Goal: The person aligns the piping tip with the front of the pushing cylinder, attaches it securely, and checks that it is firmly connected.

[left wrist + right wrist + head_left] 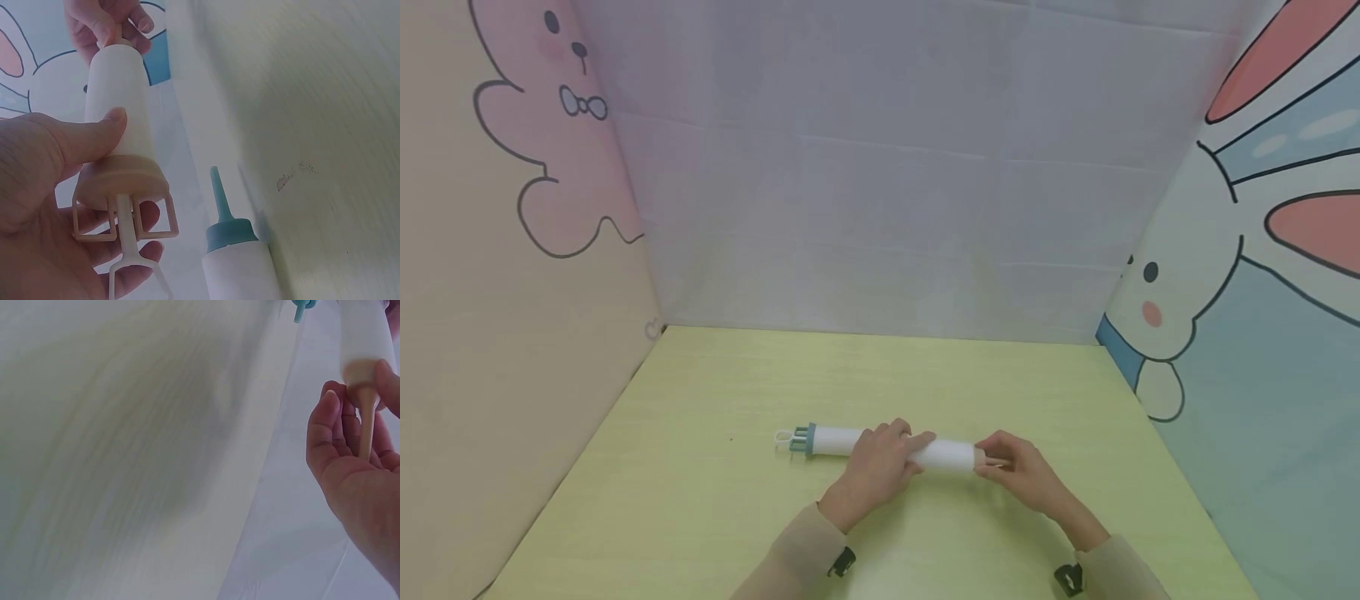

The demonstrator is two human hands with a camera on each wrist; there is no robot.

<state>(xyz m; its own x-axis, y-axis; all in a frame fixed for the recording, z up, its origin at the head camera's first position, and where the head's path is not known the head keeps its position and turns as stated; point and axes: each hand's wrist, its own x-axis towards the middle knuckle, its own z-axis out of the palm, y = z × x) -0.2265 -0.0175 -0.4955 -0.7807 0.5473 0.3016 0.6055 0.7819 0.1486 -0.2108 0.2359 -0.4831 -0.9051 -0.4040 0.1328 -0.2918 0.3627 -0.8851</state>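
My left hand (878, 468) grips the white barrel of a piping syringe (947, 455), which has a peach collar with finger loops (122, 181) and a white plunger handle. My right hand (1030, 477) pinches the peach cap at the nozzle end; the tapered peach nozzle (367, 432) runs between its fingers. Beside the held syringe, a second piping syringe (837, 441) has a white barrel, teal finger loops and a teal nozzle (230, 228). In the head view my left hand hides part of both barrels.
A pale yellow table (700, 517) lies under the hands. A grey-white cloth (880, 208) hangs behind it. Side panels with a cartoon bear (550, 100) and a cartoon rabbit (1180, 283) stand left and right.
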